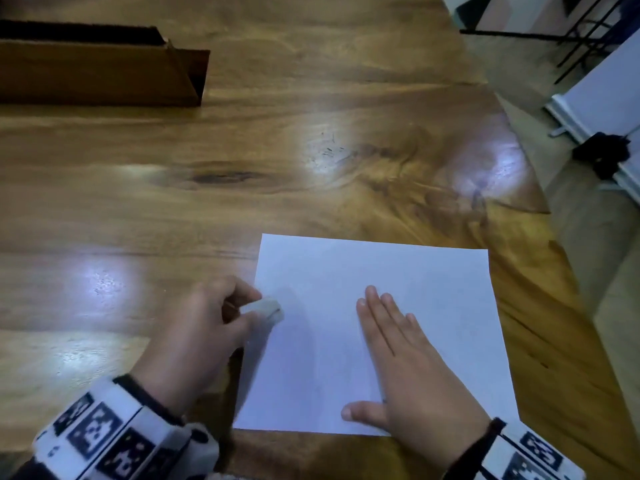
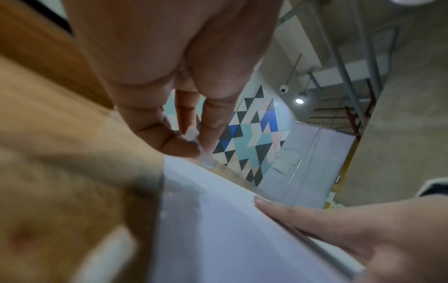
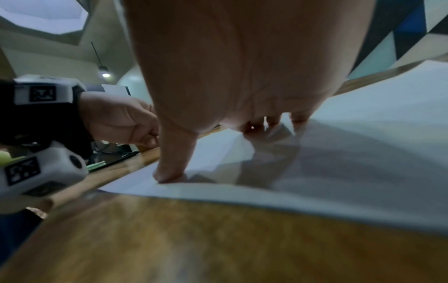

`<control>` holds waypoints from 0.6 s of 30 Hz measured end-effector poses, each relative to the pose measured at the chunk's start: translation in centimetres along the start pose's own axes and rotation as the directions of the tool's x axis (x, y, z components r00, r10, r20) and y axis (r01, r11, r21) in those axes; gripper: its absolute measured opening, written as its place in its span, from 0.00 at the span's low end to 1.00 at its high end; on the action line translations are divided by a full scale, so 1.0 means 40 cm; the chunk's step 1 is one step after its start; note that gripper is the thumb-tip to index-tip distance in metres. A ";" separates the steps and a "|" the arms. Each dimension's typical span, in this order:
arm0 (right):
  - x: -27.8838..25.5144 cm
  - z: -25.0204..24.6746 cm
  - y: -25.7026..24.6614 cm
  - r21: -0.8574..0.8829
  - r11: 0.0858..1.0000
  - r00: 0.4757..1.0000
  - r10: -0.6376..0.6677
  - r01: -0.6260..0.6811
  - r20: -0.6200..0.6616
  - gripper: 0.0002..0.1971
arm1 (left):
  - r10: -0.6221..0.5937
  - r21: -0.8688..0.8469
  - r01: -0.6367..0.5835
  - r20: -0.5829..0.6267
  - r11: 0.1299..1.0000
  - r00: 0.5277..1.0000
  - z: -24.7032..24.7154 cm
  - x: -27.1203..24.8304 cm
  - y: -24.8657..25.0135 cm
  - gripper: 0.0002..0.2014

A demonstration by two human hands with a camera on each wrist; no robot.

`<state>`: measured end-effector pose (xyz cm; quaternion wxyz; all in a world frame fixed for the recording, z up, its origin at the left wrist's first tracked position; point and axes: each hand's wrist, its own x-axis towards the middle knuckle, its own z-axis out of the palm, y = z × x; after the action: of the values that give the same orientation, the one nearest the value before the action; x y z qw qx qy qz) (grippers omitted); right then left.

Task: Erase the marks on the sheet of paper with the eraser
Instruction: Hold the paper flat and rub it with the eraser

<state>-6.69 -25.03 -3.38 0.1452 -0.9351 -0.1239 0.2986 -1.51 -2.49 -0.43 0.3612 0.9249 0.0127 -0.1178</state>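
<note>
Currently rubbing at the sheet's left edge while the other palm is pinning it flat.

Nearest, the right hand [image 1: 412, 372] is lying flat, fingers straight, on the one sheet of paper [image 1: 446, 289]; keeping that pressure should stop creasing. Beside it, the left hand [image 1: 197, 334] is pinching the single eraser [image 1: 265, 306], which is touching the paper's left margin; short, light strokes seem wisest. Marks are too faint to count. Farther off, one cardboard box [image 1: 100, 69] is sitting on the wooden table [image 1: 242, 150].

Sheet of paper [image 1: 381, 323] seen from above by head cam; skimmed close by both wrist cams, L & R sides; shared by all.
</note>
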 end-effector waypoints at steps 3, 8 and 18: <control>-0.003 -0.011 0.007 -0.005 1.000 0.998 -0.006 0.006 -0.063 0.54 | 0.069 -0.050 -0.067 0.049 0.997 0.996 0.052 -0.019 0.008 0.05; 0.086 -0.137 0.066 -0.090 0.980 0.966 0.155 -0.177 -0.204 0.55 | 0.250 0.044 -0.254 0.074 0.966 0.965 0.111 -0.008 -0.017 0.13; 0.118 -0.173 0.069 -0.116 0.975 0.966 0.167 -0.192 -0.197 0.53 | 0.302 -0.023 -0.301 0.107 0.953 0.947 0.117 -0.032 -0.038 0.13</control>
<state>1.58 -27.47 -1.41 0.0652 -0.9739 -0.0444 0.2130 -3.88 -4.42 -4.49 0.3781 0.9070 -0.1481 -0.1115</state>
